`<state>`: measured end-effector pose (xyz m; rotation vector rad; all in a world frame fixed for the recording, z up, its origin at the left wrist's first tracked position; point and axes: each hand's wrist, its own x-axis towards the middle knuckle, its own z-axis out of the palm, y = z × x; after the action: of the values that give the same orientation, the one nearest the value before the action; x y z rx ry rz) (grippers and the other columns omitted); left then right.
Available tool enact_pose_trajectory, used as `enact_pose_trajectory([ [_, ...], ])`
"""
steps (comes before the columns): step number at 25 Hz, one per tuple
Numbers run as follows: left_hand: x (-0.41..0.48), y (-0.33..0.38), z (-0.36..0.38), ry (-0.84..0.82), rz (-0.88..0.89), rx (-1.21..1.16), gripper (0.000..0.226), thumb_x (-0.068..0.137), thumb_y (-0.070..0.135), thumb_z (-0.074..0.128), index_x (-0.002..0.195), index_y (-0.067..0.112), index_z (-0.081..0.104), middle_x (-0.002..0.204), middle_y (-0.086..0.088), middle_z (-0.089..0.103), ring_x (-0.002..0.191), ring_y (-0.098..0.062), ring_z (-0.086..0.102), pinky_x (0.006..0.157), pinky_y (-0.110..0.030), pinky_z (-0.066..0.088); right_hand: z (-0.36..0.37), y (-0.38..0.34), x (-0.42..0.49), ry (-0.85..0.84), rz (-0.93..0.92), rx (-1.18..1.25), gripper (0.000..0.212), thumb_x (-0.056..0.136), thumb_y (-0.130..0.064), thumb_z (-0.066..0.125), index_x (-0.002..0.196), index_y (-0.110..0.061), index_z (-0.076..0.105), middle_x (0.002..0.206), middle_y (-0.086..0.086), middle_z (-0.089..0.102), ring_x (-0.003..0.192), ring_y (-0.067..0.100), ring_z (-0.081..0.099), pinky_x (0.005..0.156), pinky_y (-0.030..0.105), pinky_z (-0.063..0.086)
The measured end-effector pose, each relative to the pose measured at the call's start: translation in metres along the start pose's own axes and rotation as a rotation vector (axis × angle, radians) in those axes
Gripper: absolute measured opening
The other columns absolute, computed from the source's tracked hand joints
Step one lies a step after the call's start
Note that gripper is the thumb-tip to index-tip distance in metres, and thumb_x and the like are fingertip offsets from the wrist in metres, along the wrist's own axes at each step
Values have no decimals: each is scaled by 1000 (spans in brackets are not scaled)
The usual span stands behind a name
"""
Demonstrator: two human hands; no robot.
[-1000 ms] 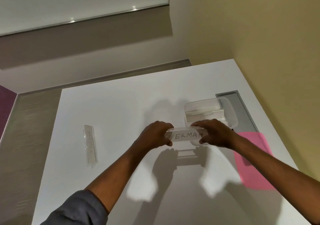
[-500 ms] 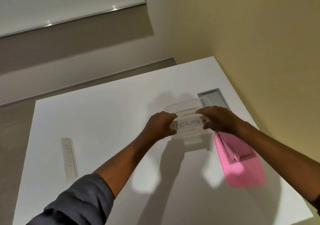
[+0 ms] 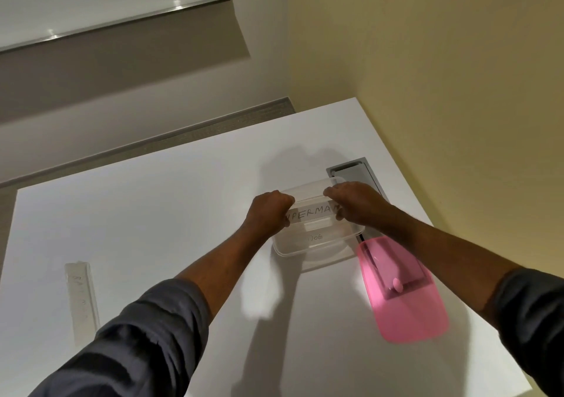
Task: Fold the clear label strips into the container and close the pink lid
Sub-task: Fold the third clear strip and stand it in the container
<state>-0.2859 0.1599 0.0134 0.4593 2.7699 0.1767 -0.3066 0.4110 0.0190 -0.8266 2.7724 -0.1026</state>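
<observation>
A clear label strip with handwritten letters is held over the open clear container. My left hand grips its left end and my right hand grips its right end, both just above the container's opening. The strip looks bent, with a curved part rising behind the hands. The pink lid lies flat on the white table, right of the container and under my right forearm. A second clear label strip lies on the table at the far left.
A grey metal cable hatch is set into the table behind the container. A yellow wall runs close along the table's right edge. The table's far edge meets a grey floor strip.
Both hands carried the lettered strip from in front of the container to over its opening. The view shifted, so the table objects sit differently in frame.
</observation>
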Motion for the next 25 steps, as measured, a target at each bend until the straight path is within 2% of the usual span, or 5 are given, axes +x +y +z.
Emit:
enact_pose_trajectory([
  [3, 8, 0, 11, -2, -17, 5, 21, 83, 12, 77, 104, 13, 72, 101, -7, 76, 93, -33, 72, 73, -36, 56, 8, 0, 12, -32, -40, -133, 38, 79, -11, 85, 112, -12, 67, 100, 7, 76, 90, 26, 73, 74, 37, 58],
  [7, 17, 0, 25, -1, -15, 25, 11, 88, 7, 68, 99, 9, 70, 100, -10, 75, 91, -35, 72, 67, -34, 46, 18, 2, 21, -35, -41, -219, 30, 85, -1, 73, 113, -10, 64, 98, 9, 74, 89, 26, 71, 71, 39, 59],
  [12, 26, 2, 39, -17, -20, 86, 15, 91, 7, 67, 106, 11, 70, 106, -11, 75, 100, -36, 72, 74, -40, 52, 37, -2, 26, -42, -22, -279, 20, 92, 2, 64, 109, -8, 62, 98, 12, 73, 89, 29, 71, 71, 39, 56],
  [17, 31, 4, 45, -52, -20, 138, 18, 92, 5, 65, 108, 11, 70, 107, -11, 75, 100, -37, 74, 79, -41, 56, 47, -3, 27, -81, 0, -259, 22, 92, 6, 63, 109, -8, 62, 98, 11, 74, 89, 27, 72, 69, 37, 55],
  [25, 26, 10, 45, -56, -6, 179, 26, 94, 4, 62, 120, 11, 63, 112, -9, 71, 100, -33, 74, 77, -42, 57, 47, -3, 26, -59, -14, -236, 21, 96, 6, 55, 111, -8, 59, 102, 10, 71, 93, 26, 68, 73, 37, 56],
])
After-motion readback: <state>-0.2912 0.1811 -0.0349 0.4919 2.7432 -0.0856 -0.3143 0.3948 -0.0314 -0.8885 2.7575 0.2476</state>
